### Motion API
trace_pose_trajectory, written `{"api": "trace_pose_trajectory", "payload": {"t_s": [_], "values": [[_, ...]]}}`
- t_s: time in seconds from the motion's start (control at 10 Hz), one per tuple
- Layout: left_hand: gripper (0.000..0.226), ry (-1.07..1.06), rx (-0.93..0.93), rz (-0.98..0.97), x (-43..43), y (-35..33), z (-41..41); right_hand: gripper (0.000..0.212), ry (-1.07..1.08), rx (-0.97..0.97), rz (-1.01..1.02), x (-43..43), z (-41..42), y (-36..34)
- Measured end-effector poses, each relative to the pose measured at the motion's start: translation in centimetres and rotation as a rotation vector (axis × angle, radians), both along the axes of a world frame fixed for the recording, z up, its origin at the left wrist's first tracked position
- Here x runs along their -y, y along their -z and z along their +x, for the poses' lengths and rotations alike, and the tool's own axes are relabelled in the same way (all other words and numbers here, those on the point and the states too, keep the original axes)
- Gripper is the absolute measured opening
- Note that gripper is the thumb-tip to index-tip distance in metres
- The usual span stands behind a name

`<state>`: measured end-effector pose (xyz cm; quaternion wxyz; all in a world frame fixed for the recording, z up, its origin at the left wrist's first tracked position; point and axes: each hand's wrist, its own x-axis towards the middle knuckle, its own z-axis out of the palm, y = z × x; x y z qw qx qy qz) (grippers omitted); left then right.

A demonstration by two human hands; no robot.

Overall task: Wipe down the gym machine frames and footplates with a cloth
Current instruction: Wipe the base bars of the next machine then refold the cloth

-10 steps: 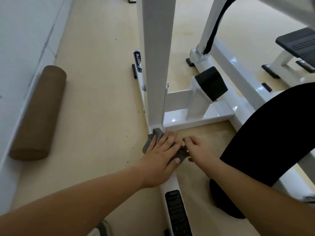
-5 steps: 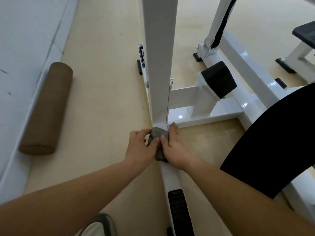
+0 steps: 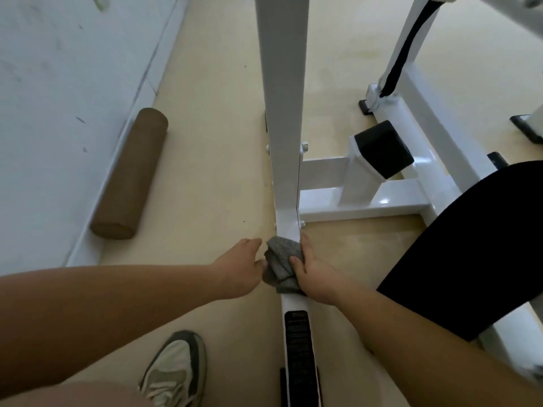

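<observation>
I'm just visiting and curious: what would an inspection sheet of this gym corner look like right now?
Surface: beige floor, smooth and slightly glossy.
Job's things: grey cloth bunched on the white base rail, at the foot of the upright post.
Clutter: brown roll lying along the wall.
Grips: right hand holds the cloth, thumb on top; left hand beside it, fingers loosely curled, thumb at its edge.
Cables: black strap running down the slanted post at upper right; no wires seen.
Surroundings: black pad on a white bracket; the person's shoe on the floor.
</observation>
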<state>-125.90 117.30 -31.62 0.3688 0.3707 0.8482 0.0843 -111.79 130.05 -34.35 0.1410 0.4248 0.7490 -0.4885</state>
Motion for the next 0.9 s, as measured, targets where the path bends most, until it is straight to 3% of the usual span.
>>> {"api": "trace_pose_trajectory", "payload": {"t_s": [0.1,0.2,0.3,0.4,0.5,0.6,0.7,0.8,0.9], "values": [[0.068,-0.001,-0.022,-0.034,1.2,-2.8,-0.2,0.074,0.185,-0.038,0.204,-1.2,-0.1,0.5],[0.069,0.034,-0.032,-0.041,2.8,-5.7,-0.2,0.075,-0.008,-0.043,0.538,-0.7,-0.7,3.7],[0.068,0.043,-0.042,-0.023,2.9,-7.1,0.3,0.075,0.281,-0.249,0.157,-0.4,-1.0,1.2],[0.066,0.054,0.014,-0.011,1.1,-6.1,0.8,0.066,0.063,-0.008,0.182,1.6,-1.1,-1.5],[0.052,0.022,0.035,0.049,-1.2,-2.7,0.8,0.070,0.078,0.052,0.123,0.9,-1.9,0.7],[0.044,-0.090,0.016,0.150,-2.0,0.9,0.3,0.073,0.159,-0.079,0.047,0.7,-2.0,0.8],[0.044,-0.186,0.043,0.279,-1.5,3.6,0.7,0.062,0.273,-0.329,0.212,1.6,0.0,0.9],[0.049,-0.173,0.080,0.307,0.1,4.9,1.4,0.042,0.295,-0.436,0.303,3.9,2.9,1.9],[0.051,-0.155,0.080,0.311,2.6,5.6,2.6,0.051,0.236,-0.379,0.138,6.6,5.6,1.6]]}}
